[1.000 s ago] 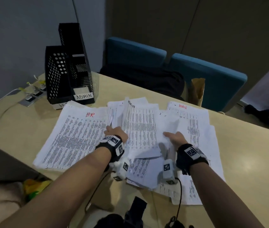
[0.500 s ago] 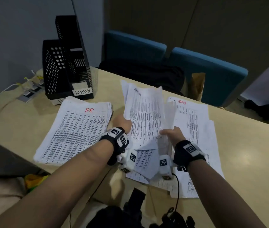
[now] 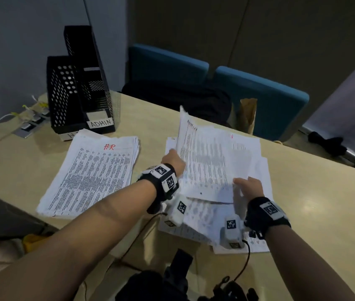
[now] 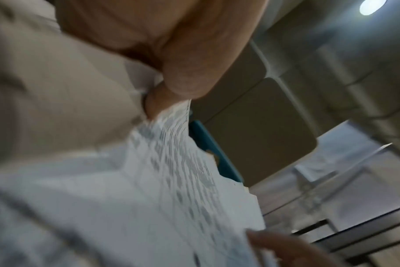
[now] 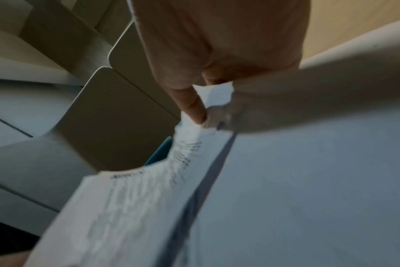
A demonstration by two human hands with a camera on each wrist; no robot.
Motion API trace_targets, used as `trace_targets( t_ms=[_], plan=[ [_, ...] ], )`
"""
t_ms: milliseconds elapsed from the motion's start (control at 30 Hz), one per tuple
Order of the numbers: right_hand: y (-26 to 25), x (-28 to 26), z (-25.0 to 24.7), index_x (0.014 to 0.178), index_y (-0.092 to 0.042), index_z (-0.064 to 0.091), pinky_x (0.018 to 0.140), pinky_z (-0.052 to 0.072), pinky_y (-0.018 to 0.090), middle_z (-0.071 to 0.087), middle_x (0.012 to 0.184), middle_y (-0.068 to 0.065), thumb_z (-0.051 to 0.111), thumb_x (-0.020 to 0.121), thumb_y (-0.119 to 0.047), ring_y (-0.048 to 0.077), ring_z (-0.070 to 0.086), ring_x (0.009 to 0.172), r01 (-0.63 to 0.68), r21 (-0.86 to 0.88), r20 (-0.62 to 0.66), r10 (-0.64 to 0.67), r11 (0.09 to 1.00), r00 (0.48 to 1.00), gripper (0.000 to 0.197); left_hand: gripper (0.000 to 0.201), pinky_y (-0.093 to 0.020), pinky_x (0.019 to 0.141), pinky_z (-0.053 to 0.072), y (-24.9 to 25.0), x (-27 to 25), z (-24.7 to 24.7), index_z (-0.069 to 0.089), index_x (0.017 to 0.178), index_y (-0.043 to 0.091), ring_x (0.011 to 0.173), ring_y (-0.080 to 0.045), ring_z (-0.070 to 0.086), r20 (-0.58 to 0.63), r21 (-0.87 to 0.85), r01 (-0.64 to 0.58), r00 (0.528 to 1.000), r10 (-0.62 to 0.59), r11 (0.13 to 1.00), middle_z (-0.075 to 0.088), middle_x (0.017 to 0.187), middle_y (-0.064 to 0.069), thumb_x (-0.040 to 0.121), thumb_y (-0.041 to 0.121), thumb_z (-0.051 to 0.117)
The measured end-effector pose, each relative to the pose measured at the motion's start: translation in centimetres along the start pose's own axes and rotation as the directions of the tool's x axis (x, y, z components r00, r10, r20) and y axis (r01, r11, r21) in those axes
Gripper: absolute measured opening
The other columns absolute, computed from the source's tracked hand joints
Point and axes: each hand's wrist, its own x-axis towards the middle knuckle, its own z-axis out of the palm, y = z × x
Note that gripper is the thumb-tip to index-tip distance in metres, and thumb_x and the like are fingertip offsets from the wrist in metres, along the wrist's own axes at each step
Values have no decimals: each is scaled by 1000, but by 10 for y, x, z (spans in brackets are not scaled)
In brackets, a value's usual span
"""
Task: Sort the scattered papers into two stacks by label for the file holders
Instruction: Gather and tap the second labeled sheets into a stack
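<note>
Head view — a sheaf of papers (image 3: pixel 205 161) lifted at centre frame.
Left hand (image 3: pixel 173 160) and right hand (image 3: pixel 249 187) both pinched it — next, probably squaring it onto the right-hand pile (image 3: pixel 257 153).

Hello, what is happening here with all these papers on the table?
A person is sorting printed papers by their red labels. Both hands hold one bundle of sheets lifted off the table: the left hand pinches its left edge, the right hand holds its lower right corner. A neat stack marked HR lies on the left. More loose papers lie under the lifted bundle. Two black file holders, one labelled ADMIN, stand behind the HR stack.
</note>
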Motion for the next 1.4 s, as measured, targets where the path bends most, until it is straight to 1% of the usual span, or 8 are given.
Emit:
trace_targets(
  t_ms=[100, 233, 567, 733, 900, 1133, 1300, 1400],
  plan=[
    [8, 4, 2, 78, -2, 54, 62, 45, 34, 52, 79, 12, 68, 76, -23, 26, 49, 73, -77, -146, 5, 79, 986, 997, 26, 43, -38, 94, 43, -22, 2, 22, 39, 139, 1, 118, -35, 50, 81, 173, 121, 987, -137, 977, 53, 122, -16, 98, 11, 46],
    [12, 16, 8, 116, 3, 53, 73, 54, 40, 61, 99, 16, 78, 63, -39, 31, 61, 89, -129, -120, 43, 135, 984, 990, 72, 72, -49, 110, 33, -45, 7, 34, 22, 150, 16, 138, -40, 24, 35, 191, 237, 968, -248, 953, 17, 152, -19, 90, 28, 61],
    [2, -9, 34, 117, 8, 50, 86, 49, 38, 58, 105, 16, 63, 80, -2, 30, 56, 97, -112, -134, 200, 138, 985, 970, 40, 70, -33, 89, 46, -57, 6, 19, 39, 141, -4, 125, -33, 52, 152, -257, 356, 933, -326, 898, 48, 142, -19, 86, 23, 72],
    [-4, -5, 25, 77, -4, 56, 76, 48, 33, 52, 78, 5, 61, 83, -23, 20, 54, 74, 142, -190, 102, -124, 972, 987, 20, 35, -35, 87, 54, -46, 3, 21, 56, 125, 5, 105, -30, 64, -126, -201, 82, 986, -109, 976, 65, 121, -13, 91, 8, 60],
    [7, 12, 7, 143, -29, 37, 112, 17, 55, 23, 156, 4, 44, 89, -59, 31, 21, 143, 201, -692, 142, -142, 693, 980, 62, 33, -38, 79, 57, -19, -2, -12, 57, 125, 15, 92, -28, 66, -320, -55, -140, 940, 115, 989, 68, 107, -5, 95, 6, 48],
    [29, 0, 36, 154, -31, 7, 118, 1, 57, -13, 162, 3, 18, 84, -72, 37, -13, 147, 343, -805, 422, 59, 484, 905, 82, 36, -33, 77, 50, 7, 3, -74, 58, 122, 17, 96, -32, 64, -464, 88, -235, 850, 249, 968, 67, 110, -9, 91, 6, 45],
    [14, -34, 55, 134, -13, 44, 108, 28, 44, 37, 145, 15, 41, 90, -40, 36, 35, 134, 423, -724, 527, 41, 545, 849, 52, 35, -31, 79, 50, 0, 23, -87, 60, 124, 14, 96, -29, 64, -400, -77, -163, 909, 119, 984, 68, 115, -9, 92, 5, 50],
    [5, -27, 39, 129, -10, 50, 98, 41, 36, 54, 131, 11, 46, 90, -17, 31, 52, 119, 304, -604, 336, -110, 737, 935, 40, 33, -32, 80, 45, -24, 27, -70, 57, 125, 0, 94, -27, 58, -283, -108, -24, 959, -8, 994, 63, 123, -18, 92, 3, 54]
  ],
)
